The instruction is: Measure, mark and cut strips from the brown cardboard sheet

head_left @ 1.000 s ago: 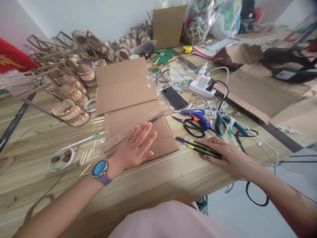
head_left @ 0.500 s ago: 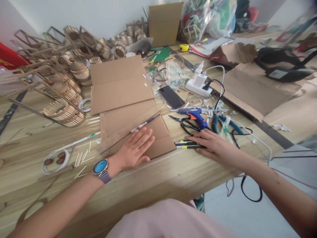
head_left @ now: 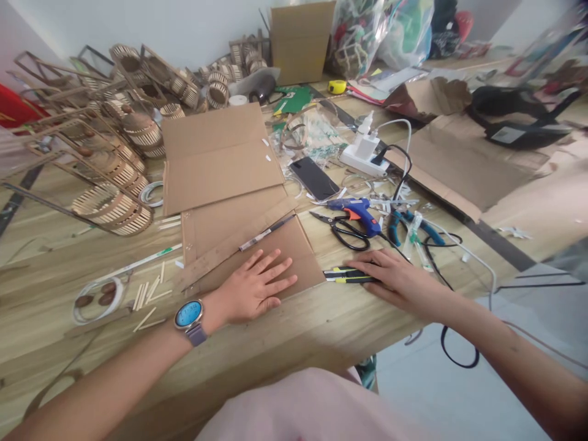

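My left hand (head_left: 255,286) lies palm down with fingers spread on the brown cardboard sheet (head_left: 301,242), near its front edge. A pen (head_left: 260,237) rests on the cardboard just beyond the fingertips. My right hand (head_left: 390,275) lies palm down, fingers stretched, over the rear part of black-and-yellow utility knives (head_left: 337,275); it is not closed round them. Their front ends stick out leftward to the cardboard's corner. Beyond that hand are black-handled scissors (head_left: 350,234), a blue glue gun (head_left: 361,214) and blue-handled pliers (head_left: 395,228).
Small slatted baskets (head_left: 113,208) crowd the back left. Thin wooden sticks (head_left: 141,296) and a coil of white cord (head_left: 98,300) lie at left. A phone (head_left: 315,178) and a white power strip (head_left: 362,160) with cables sit in the middle. Flattened cardboard (head_left: 454,165) lies at right.
The view has shifted slightly. My left hand has moved a little nearer the cardboard's front edge, fingers spread wider. My right hand stays over the utility knives.
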`<state>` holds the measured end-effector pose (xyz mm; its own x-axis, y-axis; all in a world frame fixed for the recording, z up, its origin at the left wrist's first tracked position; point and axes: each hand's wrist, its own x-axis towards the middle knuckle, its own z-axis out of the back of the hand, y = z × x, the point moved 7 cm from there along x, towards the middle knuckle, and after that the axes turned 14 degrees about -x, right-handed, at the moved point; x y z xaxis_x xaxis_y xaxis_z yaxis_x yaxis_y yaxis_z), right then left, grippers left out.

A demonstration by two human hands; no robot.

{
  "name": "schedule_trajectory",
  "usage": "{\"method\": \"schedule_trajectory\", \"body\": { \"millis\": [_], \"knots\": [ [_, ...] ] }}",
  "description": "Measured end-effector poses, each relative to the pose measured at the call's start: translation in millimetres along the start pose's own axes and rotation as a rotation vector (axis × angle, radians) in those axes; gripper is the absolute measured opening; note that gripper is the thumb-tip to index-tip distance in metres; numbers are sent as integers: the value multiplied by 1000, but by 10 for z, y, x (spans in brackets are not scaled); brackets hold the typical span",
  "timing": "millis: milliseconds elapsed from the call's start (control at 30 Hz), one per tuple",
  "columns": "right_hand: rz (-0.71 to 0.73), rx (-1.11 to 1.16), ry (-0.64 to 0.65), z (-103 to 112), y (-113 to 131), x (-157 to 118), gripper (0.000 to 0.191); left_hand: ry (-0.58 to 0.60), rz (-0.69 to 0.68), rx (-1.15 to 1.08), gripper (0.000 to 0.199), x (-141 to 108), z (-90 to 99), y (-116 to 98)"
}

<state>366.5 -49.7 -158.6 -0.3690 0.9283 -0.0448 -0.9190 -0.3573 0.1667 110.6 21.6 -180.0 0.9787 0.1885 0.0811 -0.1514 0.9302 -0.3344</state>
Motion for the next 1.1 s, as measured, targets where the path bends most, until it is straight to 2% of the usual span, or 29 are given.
{"method": "schedule_trajectory", "body": {
  "millis": [167,467,833,1100],
  "knots": [
    [-25,18,-5,-22,67,-80,43,31,12,-30,53,21,-9,18],
    [-73,65,-12,-70,160,-215,44,18,27,-51,52,11,-23,32],
    [-87,31,-22,-51,164,-141,45,5,96,-59,47,125,-26,84],
    [-100,36,-34,-94,243,-267,46,5,100,-57,47,116,-22,82]
  ]
}}
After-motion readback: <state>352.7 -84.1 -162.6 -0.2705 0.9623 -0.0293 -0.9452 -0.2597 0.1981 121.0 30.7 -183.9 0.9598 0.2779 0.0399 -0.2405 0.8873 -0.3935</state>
